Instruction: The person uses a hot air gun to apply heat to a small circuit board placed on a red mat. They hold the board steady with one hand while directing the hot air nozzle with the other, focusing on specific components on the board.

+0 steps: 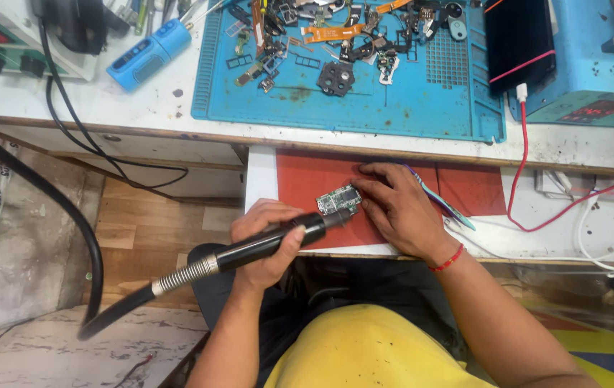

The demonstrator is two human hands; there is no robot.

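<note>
**Hot-air handpiece and small circuit board at the red mat**

Across the top of the frame lies a white workbench (141, 108), and on it a blue silicone work mat (393, 100) strewn with flex cables and small metal parts. At upper right sits a blue machine (594, 86) with a dark phone (519, 39) on it; a red cable (522, 172) hangs down from there. Lower, at centre frame, a red mat (307, 176) covers a pull-out shelf. From lower left a thick black hose (48, 208) curves in to a black hot-air handpiece (264, 244). The left hand (267, 241) is wrapped tight around that handpiece, fingers fully curled, nozzle aimed at a small green circuit board (338, 200) lying on the red mat. The right hand (400, 208) rests flat beside the board, fingers loosely extended, fingertips touching its right edge. Thin tweezers (443, 201) run under that hand; whether the fingers grip them I cannot tell.
</note>
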